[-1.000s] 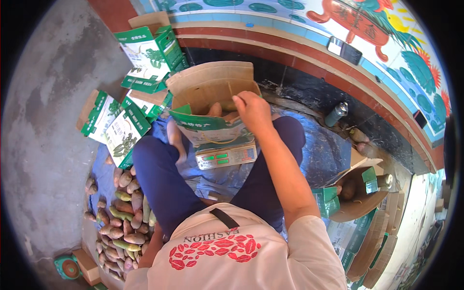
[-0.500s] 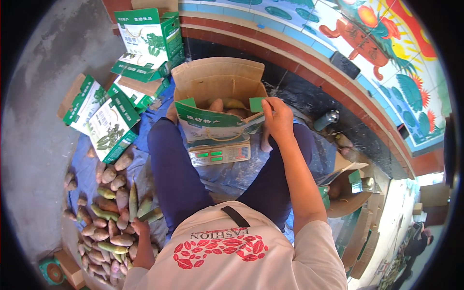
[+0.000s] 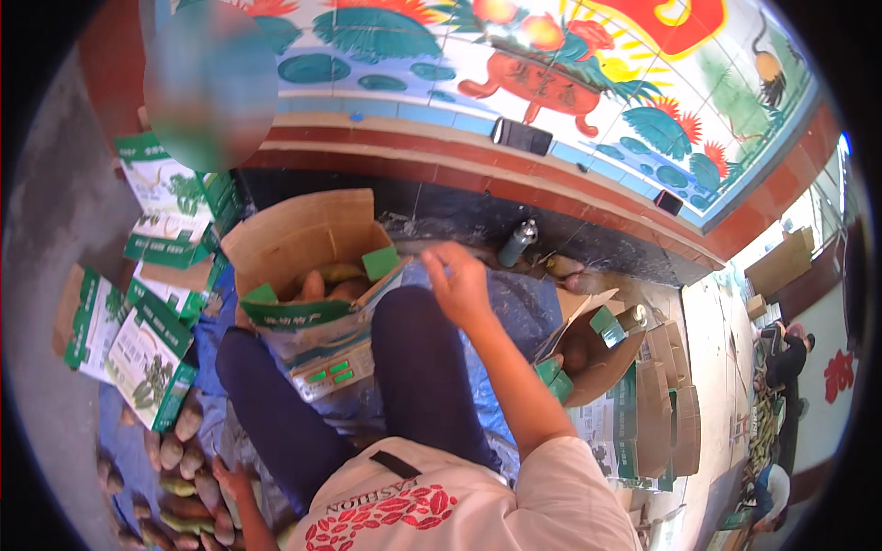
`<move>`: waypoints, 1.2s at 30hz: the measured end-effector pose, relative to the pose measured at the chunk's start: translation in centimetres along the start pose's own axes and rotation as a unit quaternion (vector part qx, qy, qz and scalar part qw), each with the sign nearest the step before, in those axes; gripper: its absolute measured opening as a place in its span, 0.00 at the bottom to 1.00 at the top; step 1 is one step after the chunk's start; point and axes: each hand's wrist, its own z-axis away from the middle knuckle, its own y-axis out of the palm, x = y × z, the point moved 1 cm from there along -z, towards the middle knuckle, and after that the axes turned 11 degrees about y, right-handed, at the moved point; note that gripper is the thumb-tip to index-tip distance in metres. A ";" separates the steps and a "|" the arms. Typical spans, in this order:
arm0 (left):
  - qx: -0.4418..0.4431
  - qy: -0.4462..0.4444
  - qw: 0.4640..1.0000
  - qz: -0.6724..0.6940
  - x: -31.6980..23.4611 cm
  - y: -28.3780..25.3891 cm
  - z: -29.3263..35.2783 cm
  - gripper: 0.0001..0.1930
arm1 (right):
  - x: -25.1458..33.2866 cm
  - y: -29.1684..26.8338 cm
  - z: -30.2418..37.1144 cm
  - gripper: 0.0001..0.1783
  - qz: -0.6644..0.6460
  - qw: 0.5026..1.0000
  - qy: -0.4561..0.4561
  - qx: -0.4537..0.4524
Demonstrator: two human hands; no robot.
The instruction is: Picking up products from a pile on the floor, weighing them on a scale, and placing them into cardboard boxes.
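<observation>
My right hand (image 3: 457,283) is raised beside the open cardboard carton (image 3: 296,223), off its right edge, fingers loosely apart and holding nothing. Several reddish-brown and green root vegetables (image 3: 313,286) lie inside the carton. It rests on a scale (image 3: 334,371) with lit green displays, between my knees. Down at the lower left, my left hand (image 3: 235,479) reaches over a pile of similar root vegetables (image 3: 190,461). Its fingers are partly spread near a reddish one, and I see nothing gripped in them.
Green-and-white cartons (image 3: 152,354) stand at the left. A metal bottle (image 3: 519,242) is by the tiled wall. Another open carton (image 3: 602,367) sits at my right, beside flattened cardboard (image 3: 663,404). Blue sheeting (image 3: 519,308) covers the floor; people (image 3: 787,356) are far right.
My view has swung right, so the carton and scale appear further left. My right hand has let go of the carton's green corner flap. My left hand stays over the pile.
</observation>
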 end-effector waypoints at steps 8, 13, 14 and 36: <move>-0.080 0.065 0.990 0.100 -9.4 -4.1 -10.4 0.28 | -3.9 0.9 1.8 0.06 0.022 0.997 0.073 0.004; -0.115 0.087 0.971 0.192 -12.8 -5.7 -13.3 0.25 | -6.0 2.6 3.0 0.06 0.042 0.997 0.068 0.022; -0.103 0.079 0.971 0.203 -13.3 -5.7 -14.1 0.25 | -6.5 2.8 3.2 0.06 0.049 0.996 0.071 0.028; 0.046 0.275 0.957 0.085 -34.0 -7.1 -19.6 0.23 | -6.1 7.5 1.1 0.15 0.095 0.992 -0.052 0.066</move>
